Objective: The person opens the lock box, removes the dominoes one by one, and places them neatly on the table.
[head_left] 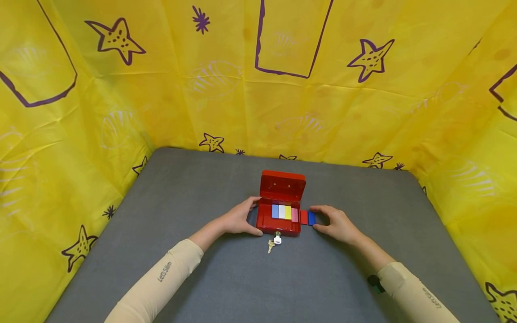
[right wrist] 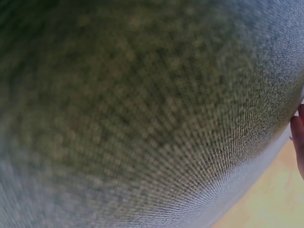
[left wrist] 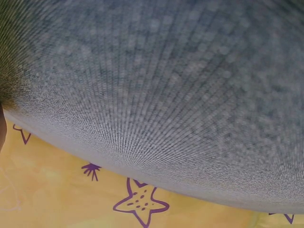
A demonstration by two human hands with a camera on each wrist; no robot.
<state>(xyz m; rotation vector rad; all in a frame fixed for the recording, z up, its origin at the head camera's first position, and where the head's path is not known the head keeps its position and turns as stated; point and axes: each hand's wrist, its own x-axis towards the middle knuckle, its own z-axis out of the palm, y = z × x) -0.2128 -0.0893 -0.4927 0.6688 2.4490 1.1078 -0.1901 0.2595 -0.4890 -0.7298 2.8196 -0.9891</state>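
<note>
A red metal box (head_left: 264,224) stands with its lid (head_left: 282,186) raised at the back. Light blue (head_left: 275,211), white (head_left: 281,211), yellow (head_left: 288,212) and pink blocks (head_left: 294,215) lie side by side in it. My left hand (head_left: 238,218) grips the box's left side, thumb at the front corner. Just right of the box are a red block (head_left: 304,217) and a dark blue block (head_left: 311,218); my right hand (head_left: 338,225) pinches the blue one by its front and back ends. Only slivers of the left hand (left wrist: 2,128) and right hand (right wrist: 298,135) show in the wrist views.
One key (head_left: 278,238) sits in the lock at the box's front, and another key (head_left: 271,245) hangs beside it. The grey table (head_left: 258,287) extends around the box. Yellow cloth (head_left: 226,103) with purple starfish drawings encloses the back and sides.
</note>
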